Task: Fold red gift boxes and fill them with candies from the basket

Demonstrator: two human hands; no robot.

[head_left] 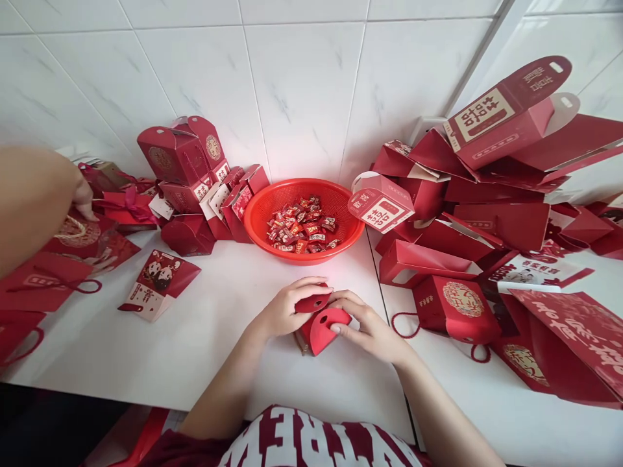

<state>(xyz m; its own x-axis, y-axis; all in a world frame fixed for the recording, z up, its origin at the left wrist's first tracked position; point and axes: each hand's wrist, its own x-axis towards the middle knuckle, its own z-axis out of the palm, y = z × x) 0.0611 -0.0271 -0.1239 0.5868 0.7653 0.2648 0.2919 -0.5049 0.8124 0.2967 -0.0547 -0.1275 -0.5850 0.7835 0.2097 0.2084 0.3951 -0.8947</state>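
Observation:
A small red paper candy box (325, 332) with rounded flaps, each with a punched hole, sits on the white table in front of me. My left hand (293, 303) curls around its far-left flap, fingers over the top edge. My right hand (370, 324) grips the near flap at its right side, thumb on the outer face. The two flaps stand apart. A bit of cord shows at the box's lower left. Just beyond my hands is a red plastic basket (253, 227) holding many wrapped candies (304, 226).
Red gift boxes (178, 159) are stacked at the back left, and a panda-printed box (158, 282) lies nearer. A large pile of red boxes (467, 240) covers the right side. At far left, another person's hand (85, 194) touches a red box. A tiled wall (302, 84) stands behind.

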